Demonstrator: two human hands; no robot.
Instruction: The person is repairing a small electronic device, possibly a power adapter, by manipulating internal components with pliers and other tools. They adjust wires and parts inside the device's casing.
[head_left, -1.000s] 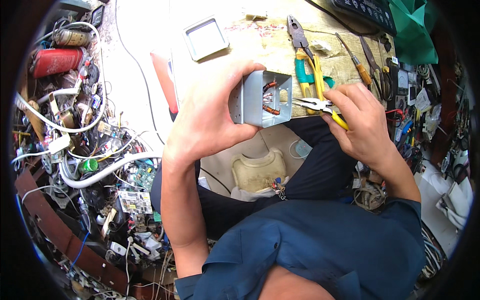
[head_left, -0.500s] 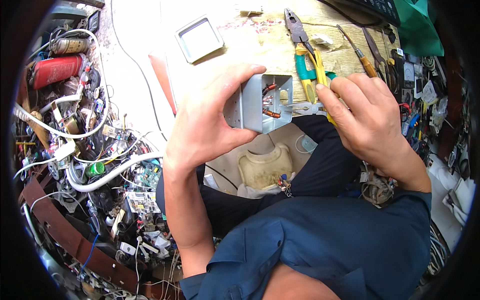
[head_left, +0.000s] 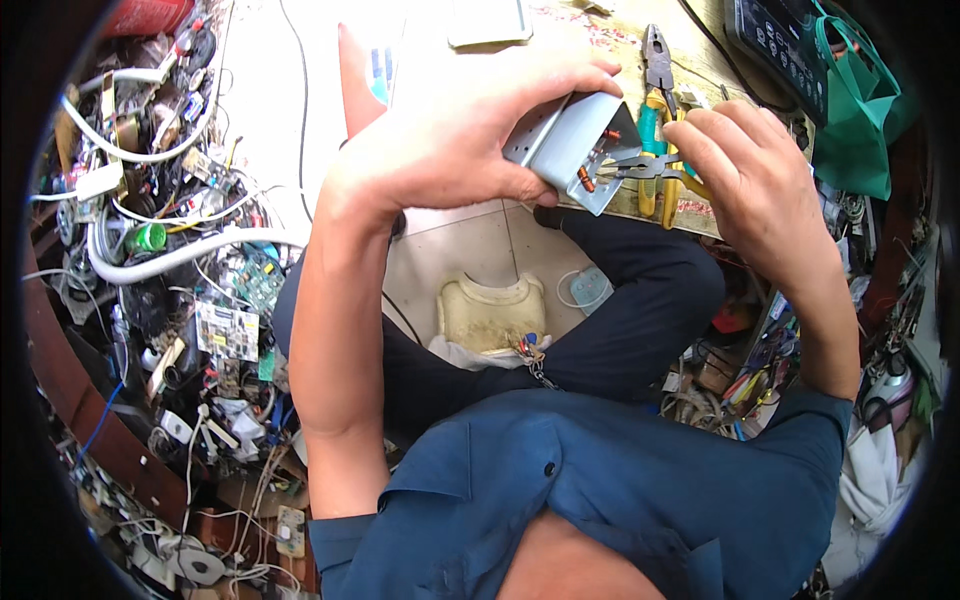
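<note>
Head view: left fingers (head_left: 575,76) clasp the newly tilted box (head_left: 570,148); right fingers (head_left: 722,140) grip pliers (head_left: 640,168), a coil (head_left: 586,180) beyond them now seemingly reachable.

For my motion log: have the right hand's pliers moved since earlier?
Yes, farther over the table: the held pliers, earlier near the handle ends of the large pliers lying there, now appear higher, across those handles.

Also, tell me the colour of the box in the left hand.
The box is light grey; it shows best in the head view.
</note>
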